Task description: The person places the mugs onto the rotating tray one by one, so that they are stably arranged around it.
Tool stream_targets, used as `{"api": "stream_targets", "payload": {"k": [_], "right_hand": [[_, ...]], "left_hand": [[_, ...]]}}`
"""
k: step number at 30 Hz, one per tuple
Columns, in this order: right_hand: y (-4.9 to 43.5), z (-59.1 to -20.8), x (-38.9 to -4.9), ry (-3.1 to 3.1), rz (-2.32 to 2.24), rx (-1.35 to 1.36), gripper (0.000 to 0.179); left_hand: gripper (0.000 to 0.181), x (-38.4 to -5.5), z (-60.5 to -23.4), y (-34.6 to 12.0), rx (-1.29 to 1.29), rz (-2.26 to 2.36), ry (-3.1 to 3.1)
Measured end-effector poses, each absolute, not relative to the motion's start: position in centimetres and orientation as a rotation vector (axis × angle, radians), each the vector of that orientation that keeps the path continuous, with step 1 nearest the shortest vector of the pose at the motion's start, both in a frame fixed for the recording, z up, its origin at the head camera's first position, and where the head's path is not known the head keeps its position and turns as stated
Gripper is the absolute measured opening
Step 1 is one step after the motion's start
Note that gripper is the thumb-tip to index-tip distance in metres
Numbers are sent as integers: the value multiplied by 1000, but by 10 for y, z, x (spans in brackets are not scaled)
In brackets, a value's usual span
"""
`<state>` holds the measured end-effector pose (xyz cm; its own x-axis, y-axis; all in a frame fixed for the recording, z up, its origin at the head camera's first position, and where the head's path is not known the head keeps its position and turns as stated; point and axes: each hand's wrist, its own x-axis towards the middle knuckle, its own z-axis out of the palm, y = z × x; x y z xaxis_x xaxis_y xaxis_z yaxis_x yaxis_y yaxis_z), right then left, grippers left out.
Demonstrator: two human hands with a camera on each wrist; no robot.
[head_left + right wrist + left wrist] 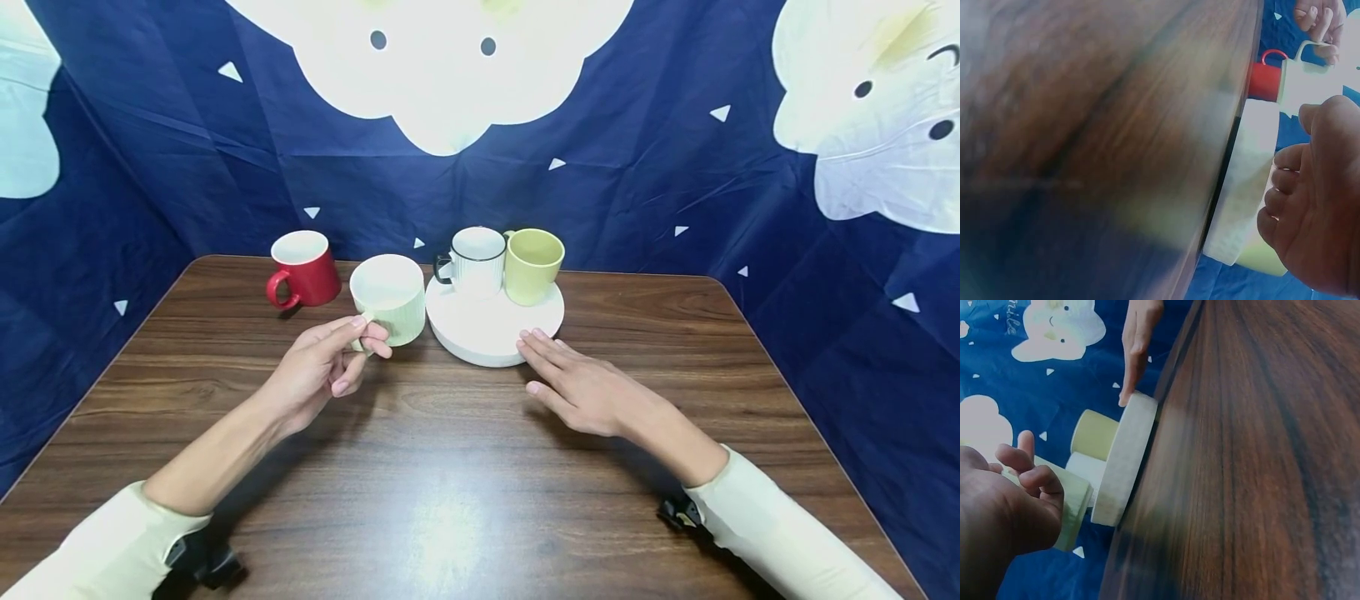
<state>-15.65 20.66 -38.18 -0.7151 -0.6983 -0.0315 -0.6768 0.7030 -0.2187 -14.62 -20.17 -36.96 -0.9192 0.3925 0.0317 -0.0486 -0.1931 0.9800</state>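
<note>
My left hand (322, 362) pinches the handle of a pale green ribbed mug (393, 304), just left of a round white turntable-like stand (480, 337). In the right wrist view that mug (1307, 84) is held above the tabletop. My right hand (581, 383) has its fingers straight, with the fingertips at the stand's front right rim. Two mugs stand on the rear part of the stand: a white ribbed mug (477, 262) with a black rim and handle, and an olive green mug (532, 267) against its right side.
A red mug (307, 271) with a white inside stands at the table's back left, its handle toward the front left. The brown wooden table (442, 467) ends at a dark blue cloth backdrop (637, 192) with white clouds. Dark wrist cameras (206, 560) hang beneath both sleeves.
</note>
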Motion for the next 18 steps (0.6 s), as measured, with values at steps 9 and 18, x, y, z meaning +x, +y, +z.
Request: {"api": "stream_targets", "payload": {"k": [9, 18], "right_hand": [[215, -380, -160, 2813, -312, -1089, 68], [217, -381, -162, 2823, -312, -1081, 68]], "left_hand": [[32, -151, -369, -194, 394, 2202, 1761], [32, -156, -368, -185, 395, 2214, 1746]]}}
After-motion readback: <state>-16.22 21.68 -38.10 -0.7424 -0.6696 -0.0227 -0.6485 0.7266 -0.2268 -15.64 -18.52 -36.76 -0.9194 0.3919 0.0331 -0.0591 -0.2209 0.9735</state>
